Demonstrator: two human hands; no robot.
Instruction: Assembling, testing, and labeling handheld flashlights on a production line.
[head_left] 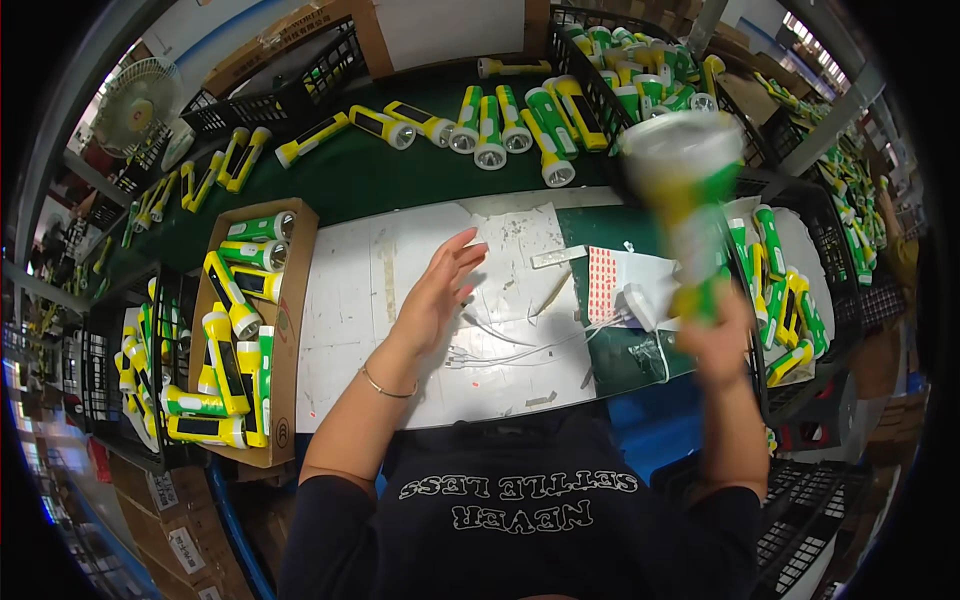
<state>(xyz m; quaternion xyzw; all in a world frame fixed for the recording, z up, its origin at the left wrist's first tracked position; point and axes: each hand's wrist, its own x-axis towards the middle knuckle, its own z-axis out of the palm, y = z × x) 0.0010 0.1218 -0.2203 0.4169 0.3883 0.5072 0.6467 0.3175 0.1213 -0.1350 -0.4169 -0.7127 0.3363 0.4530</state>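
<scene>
My right hand (718, 335) grips the lower end of a green and yellow flashlight (690, 215), its wide pale head upward and smeared by motion. It is raised at the right of the work surface, in front of the crate there. My left hand (440, 285) is empty, fingers apart, above the white work surface (350, 300). White cables (500, 350) lie on that surface near it. A white plug adapter (640, 303) rests on a card with red stickers (603, 285) to the right, partly over the green mat.
A cardboard box (285, 385) of flashlights stands left, beside a black crate (95, 370). More flashlights (490, 135) line the green bench at the back. Black crates of flashlights stand at the back right (590, 75) and right (835, 250). A fan (138, 105) is far left.
</scene>
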